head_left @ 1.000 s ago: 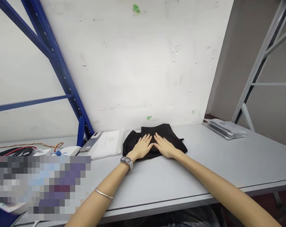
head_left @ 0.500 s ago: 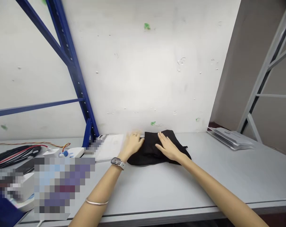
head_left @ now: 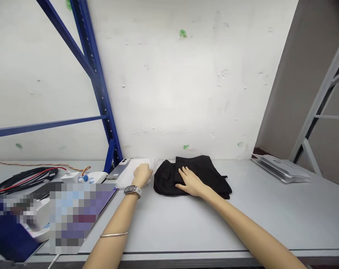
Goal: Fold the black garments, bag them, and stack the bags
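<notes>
A folded black garment (head_left: 211,172) lies on the grey table against the back wall, its left part bunched and rounded. My right hand (head_left: 191,182) rests flat on its middle, fingers stretched out and holding nothing. To the left of the garment is a stack of whitish, see-through plastic bags (head_left: 128,175). My left hand (head_left: 142,175), with a watch at the wrist, is over the right side of this stack. Its fingers are curled closed at the bag's edge, and the fingertips are partly hidden.
A phone (head_left: 119,169) lies left of the bags, beside a blue rack post (head_left: 109,123). Further left are a power strip (head_left: 95,176), coiled black cables (head_left: 20,179) and blurred items. More plastic bags (head_left: 281,169) lie at the right, near the wall's edge.
My left hand has moved left off the black garment onto the plastic bags, and its fingers have closed. The garment's left side is now folded inward. My right hand stays on it.
</notes>
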`<state>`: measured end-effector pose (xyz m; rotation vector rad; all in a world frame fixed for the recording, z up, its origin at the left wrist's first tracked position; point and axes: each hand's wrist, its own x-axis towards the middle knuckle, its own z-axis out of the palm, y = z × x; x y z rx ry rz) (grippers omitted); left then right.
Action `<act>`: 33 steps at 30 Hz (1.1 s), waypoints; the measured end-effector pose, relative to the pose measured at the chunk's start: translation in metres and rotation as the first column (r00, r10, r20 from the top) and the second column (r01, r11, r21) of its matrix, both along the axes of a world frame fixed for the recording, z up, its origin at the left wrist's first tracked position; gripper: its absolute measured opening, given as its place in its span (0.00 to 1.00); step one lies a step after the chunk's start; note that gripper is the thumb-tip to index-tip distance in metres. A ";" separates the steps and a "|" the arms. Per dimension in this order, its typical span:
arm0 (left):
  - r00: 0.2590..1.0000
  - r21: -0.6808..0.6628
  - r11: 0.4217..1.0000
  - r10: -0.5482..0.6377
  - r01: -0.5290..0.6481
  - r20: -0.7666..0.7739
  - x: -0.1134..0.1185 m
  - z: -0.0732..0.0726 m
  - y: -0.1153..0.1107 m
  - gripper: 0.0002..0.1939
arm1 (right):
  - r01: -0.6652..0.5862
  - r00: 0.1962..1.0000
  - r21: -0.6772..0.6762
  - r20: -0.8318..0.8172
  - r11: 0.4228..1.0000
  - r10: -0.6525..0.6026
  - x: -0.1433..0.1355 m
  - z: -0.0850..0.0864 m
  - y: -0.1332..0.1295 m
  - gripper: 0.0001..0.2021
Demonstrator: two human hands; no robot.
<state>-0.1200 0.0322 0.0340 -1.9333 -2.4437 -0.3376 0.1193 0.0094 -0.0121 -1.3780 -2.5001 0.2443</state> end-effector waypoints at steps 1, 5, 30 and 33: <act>1.000 0.024 1.000 -0.012 0.012 -0.008 0.003 0.002 -0.001 0.12 | 0.006 1.000 0.015 0.004 1.000 -0.006 0.000 -0.001 0.000 0.40; 0.986 0.123 0.979 -0.161 0.165 -0.040 0.030 0.003 -0.007 0.11 | 0.010 1.000 0.087 0.017 0.996 -0.011 -0.003 -0.005 0.001 0.37; 0.813 0.238 0.815 -0.567 0.529 0.134 0.085 -0.052 -0.004 0.24 | -0.274 0.961 0.182 0.001 0.944 0.278 0.013 0.001 -0.004 0.24; 0.786 0.214 0.794 -0.602 0.569 0.142 0.090 -0.049 -0.008 0.24 | -0.211 0.977 0.219 0.018 0.952 0.213 0.008 0.000 0.002 0.25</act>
